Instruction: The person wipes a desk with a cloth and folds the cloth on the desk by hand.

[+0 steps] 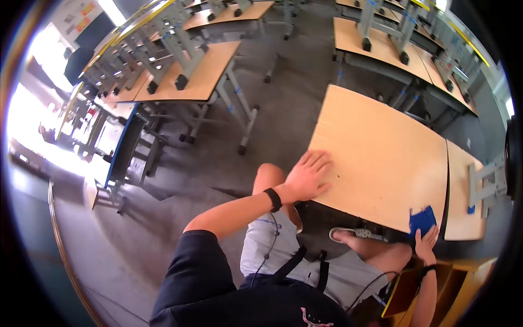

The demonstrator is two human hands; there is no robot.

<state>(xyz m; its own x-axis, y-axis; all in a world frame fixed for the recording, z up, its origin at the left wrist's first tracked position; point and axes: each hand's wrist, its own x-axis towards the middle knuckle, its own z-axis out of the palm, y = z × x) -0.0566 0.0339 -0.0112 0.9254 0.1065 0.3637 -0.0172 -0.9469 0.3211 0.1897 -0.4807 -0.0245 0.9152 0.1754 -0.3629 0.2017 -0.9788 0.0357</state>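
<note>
My left hand [309, 176] lies flat at the near left corner of a wooden desktop [381, 147], fingers stretched out and nothing in them. At the desk's near right corner, my right hand [426, 242] holds the lower edge of a blue cloth [423, 220], with the thumb to one side and the fingers to the other. Most of the cloth rests on the desktop, rumpled, with a small strip sticking out at its upper left. A few small dark specks show on the wood near my left hand.
Another desk [463, 207] adjoins on the right, with an upturned chair's grey frame [486, 182] on it. More desks [201, 71] bearing upturned chairs stand ahead, left and right. An open wooden cabinet [455, 289] is by my right arm. Grey floor [218, 163] lies between the rows.
</note>
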